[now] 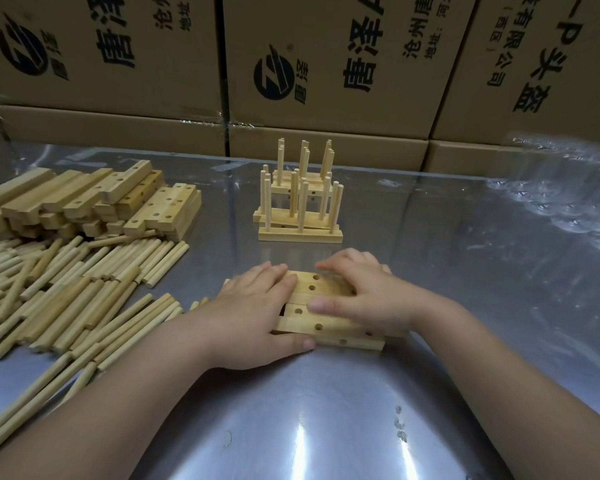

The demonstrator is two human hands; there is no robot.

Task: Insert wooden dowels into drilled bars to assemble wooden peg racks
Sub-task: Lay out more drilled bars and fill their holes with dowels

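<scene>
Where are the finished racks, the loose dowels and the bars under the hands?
Finished racks point(300, 234): head view, front rack's base bar.
Loose dowels point(66, 289): head view, middle of the pile.
Near bars point(336, 328): head view, top face of a front bar.

Finished racks point(300, 233) stand clustered and stacked, pale dowels upright in flat bases. In front of the racks, several drilled bars point(343, 329) lie flat side by side, holes up. Left of the racks is a bar heap point(167, 209), and in front of it loose dowels point(66, 289) lie in rows.
</scene>
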